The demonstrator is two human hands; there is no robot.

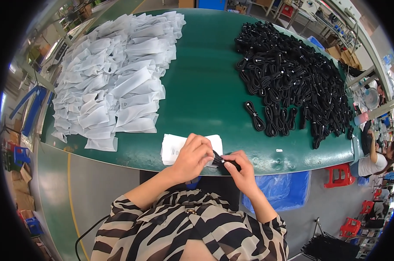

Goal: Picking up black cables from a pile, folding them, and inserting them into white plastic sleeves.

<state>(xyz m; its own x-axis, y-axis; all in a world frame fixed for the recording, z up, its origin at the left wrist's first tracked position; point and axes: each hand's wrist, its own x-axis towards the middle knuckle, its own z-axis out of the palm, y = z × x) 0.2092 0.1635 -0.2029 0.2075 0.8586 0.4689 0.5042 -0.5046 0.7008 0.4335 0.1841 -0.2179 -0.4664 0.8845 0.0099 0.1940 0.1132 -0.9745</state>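
Black coiled cable [221, 161] pinched between both hands at green tabletop [205, 87] edge.
Left hand [192, 155] and right hand [240, 172] fingers closed on coil, over white pouch [173, 148]; light, limp, probably best gripped at banded middle.

Two heaps: white pouches [114, 74], black cable bundles [292, 74], uncountably many

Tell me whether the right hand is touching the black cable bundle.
Touching: the head view shows the right hand with fingers closed around the black cable bundle.
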